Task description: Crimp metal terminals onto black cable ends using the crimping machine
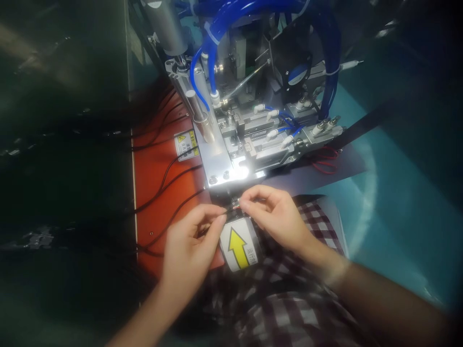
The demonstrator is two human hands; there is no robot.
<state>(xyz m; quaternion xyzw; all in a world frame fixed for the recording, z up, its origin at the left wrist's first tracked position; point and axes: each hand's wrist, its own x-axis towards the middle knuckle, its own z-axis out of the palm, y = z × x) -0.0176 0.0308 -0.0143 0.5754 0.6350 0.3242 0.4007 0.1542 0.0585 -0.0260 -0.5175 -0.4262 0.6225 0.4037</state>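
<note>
Left hand (193, 236) has thumb & forefinger pinched on a thin dark cable (227, 211); right hand (277, 212), also pinched, has the fine wires (236, 206) at its tip. I can't make out individual strands. Cable's btwn the two hands, just above the yellow arrow label (238, 246), near the machine's metal plate (217, 161). I see orange-red base (155, 168) to the left, w/ black cables (173, 216) across it.

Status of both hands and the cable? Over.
Left hand pinching black cable. Right hand pinching thin wires. No obstruction seen between hands; machine close ahead.
</note>
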